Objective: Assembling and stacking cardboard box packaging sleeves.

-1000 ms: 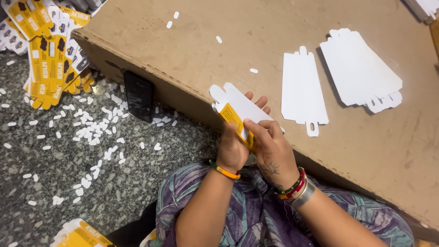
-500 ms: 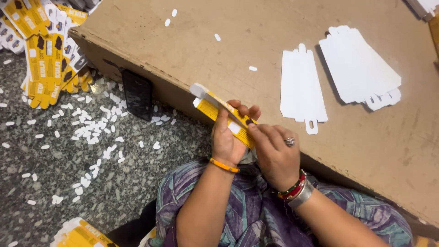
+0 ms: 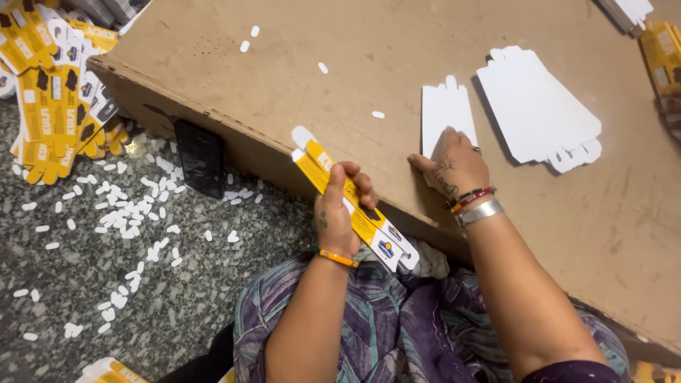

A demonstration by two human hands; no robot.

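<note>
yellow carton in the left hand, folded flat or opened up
Folded flat: the yellow carton is a thin strip in the left hand, showing no opened sides.

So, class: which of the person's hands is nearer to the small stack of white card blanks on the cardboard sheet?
Right. The right hand rests on the small stack of white card blanks, touching its near end. The left hand is off to the left, apart from it, gripping a folded yellow carton.

One head-worn camera looks steeply down, close over the cardboard sheet [image 3: 397,64] and, seemingly, the person's lap.
</note>
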